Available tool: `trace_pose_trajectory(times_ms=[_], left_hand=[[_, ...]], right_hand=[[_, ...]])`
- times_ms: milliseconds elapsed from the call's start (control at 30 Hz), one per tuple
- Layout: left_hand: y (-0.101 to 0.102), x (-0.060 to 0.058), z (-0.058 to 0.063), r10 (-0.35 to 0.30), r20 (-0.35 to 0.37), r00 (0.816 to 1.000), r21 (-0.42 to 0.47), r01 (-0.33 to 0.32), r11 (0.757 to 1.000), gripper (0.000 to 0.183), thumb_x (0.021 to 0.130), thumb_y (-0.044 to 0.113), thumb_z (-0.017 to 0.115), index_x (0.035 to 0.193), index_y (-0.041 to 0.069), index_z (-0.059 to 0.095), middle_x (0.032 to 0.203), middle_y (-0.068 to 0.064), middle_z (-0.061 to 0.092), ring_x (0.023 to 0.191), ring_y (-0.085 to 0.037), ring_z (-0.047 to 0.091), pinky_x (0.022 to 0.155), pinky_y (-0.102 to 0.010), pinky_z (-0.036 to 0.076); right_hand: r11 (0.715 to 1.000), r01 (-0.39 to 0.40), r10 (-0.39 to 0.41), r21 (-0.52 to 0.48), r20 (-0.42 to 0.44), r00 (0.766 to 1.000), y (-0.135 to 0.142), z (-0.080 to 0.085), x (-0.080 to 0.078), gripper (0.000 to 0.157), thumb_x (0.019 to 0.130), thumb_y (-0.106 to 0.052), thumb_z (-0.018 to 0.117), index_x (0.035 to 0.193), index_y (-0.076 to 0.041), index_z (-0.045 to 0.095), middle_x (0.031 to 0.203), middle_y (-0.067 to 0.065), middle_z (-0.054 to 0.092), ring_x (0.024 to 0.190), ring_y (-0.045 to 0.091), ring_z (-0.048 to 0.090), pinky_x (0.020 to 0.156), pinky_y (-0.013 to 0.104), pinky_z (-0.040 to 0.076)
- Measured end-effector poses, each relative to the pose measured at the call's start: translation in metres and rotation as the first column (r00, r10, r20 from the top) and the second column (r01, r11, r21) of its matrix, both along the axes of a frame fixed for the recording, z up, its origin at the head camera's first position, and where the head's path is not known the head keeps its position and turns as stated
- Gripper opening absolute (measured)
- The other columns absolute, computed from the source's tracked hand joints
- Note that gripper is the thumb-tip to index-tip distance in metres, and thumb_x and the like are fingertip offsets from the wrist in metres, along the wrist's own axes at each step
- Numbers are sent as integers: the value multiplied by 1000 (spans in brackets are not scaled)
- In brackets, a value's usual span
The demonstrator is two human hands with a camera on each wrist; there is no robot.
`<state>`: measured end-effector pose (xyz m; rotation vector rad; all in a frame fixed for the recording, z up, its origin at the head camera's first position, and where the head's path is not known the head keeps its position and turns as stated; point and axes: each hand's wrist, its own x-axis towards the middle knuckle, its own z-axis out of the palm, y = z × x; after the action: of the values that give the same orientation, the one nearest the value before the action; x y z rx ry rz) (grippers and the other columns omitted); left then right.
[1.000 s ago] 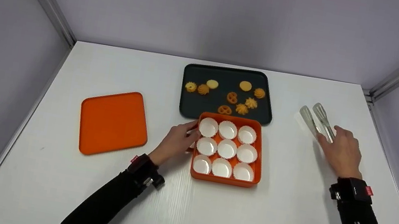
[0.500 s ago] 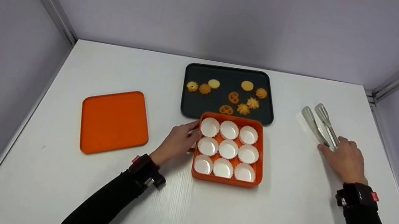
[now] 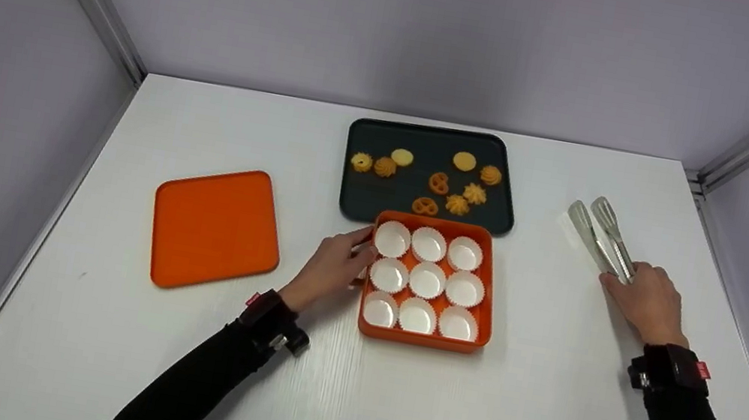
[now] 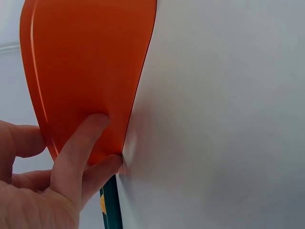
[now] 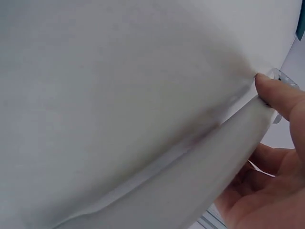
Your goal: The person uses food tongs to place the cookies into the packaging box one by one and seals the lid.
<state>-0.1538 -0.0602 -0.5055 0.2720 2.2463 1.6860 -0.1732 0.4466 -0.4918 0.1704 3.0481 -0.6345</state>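
An orange box (image 3: 488, 297) holding several white paper cups (image 3: 427, 280) stands mid-table in the head view. My left hand (image 3: 333, 264) holds it at its left side. In the left wrist view, two fingers lie against the orange wall (image 4: 81, 57) and the thumb is at the rim. Over on the right, a pair of silvery tongs (image 3: 612, 242) points away from me, its two arms spread at the tips. My right hand (image 3: 649, 305) grips the rear part. The right wrist view shows the thumb (image 5: 279, 93) along one tongs arm (image 5: 209, 162), with fingers curled on the far side.
A dark tray (image 3: 375, 204) with several biscuits, among them pretzels (image 3: 425, 206) and a round cookie (image 3: 465, 161), lies right behind the box. To the left is a flat orange lid (image 3: 215, 229). Grey panels (image 3: 450, 32) wall the white table.
My right hand has slid back along the tongs toward me, and their tips have barely moved. The left hand and the box keep their places.
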Motion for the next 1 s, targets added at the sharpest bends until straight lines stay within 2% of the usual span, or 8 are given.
trace_pose_trajectory(times_ms=[100, 233, 400, 567, 700, 867, 1000], left_hand=[[-1, 0, 0, 3, 2, 1000, -4, -3, 1000, 52, 109, 21, 51, 159, 8, 42, 149, -16, 56, 114, -26, 69, 74, -35, 64], [-2, 0, 1, 8, 7, 1000, -7, -8, 1000, 52, 109, 20, 51, 159, 7, 42, 148, -17, 58, 114, -26, 69, 75, -36, 64], [-3, 0, 2, 10, 23, 1000, 5, -10, 1000, 52, 109, 20, 51, 159, 7, 41, 147, -17, 58, 113, -26, 70, 76, -38, 64], [-2, 0, 2, 14, 30, 999, 8, -14, 1000, 53, 109, 21, 51, 159, 7, 41, 148, -16, 58, 114, -25, 69, 76, -37, 64], [-1, 1, 2, 13, 34, 999, 15, -14, 1000, 53, 109, 21, 50, 160, 7, 41, 149, -16, 57, 114, -24, 69, 77, -35, 64], [-1, 1, 3, 12, 26, 1000, 7, -12, 1000, 53, 109, 21, 50, 159, 7, 41, 148, -17, 57, 112, -25, 70, 75, -36, 64], [-1, 3, 6, 8, 21, 1000, -5, -8, 1000, 52, 110, 22, 51, 159, 7, 42, 148, -16, 57, 118, -25, 67, 76, -37, 64]], right_hand=[[1000, 26, -26, -17, -1, 1000, 0, 2, 2, 65, 101, -35, 66, 128, 24, 56, 101, 33, 60, 84, 44, 61, 67, 55, 51], [998, 51, -52, -26, -27, 998, -1, 6, 2, 73, 102, -44, 61, 135, 21, 51, 110, 35, 56, 94, 53, 59, 73, 65, 49], [999, 37, -38, -15, -92, 995, -7, 12, 1, 76, 102, -50, 59, 136, 18, 53, 115, 40, 60, 97, 59, 61, 73, 68, 50], [1000, -23, 22, -5, -146, 989, -23, 17, 1, 74, 101, -50, 62, 134, 16, 56, 113, 40, 65, 86, 55, 67, 66, 66, 52], [996, -85, 83, -7, -178, 981, -39, 19, 0, 70, 100, -47, 66, 130, 16, 60, 102, 38, 68, 76, 47, 67, 62, 64, 53], [987, -160, 158, 6, -200, 967, -62, 22, -2, 65, 99, -44, 69, 126, 15, 64, 101, 36, 70, 78, 47, 69, 64, 64, 54], [976, -217, 218, 26, -179, 959, -79, 24, -4, 61, 99, -41, 70, 124, 15, 66, 104, 35, 70, 81, 46, 69, 66, 62, 56]])
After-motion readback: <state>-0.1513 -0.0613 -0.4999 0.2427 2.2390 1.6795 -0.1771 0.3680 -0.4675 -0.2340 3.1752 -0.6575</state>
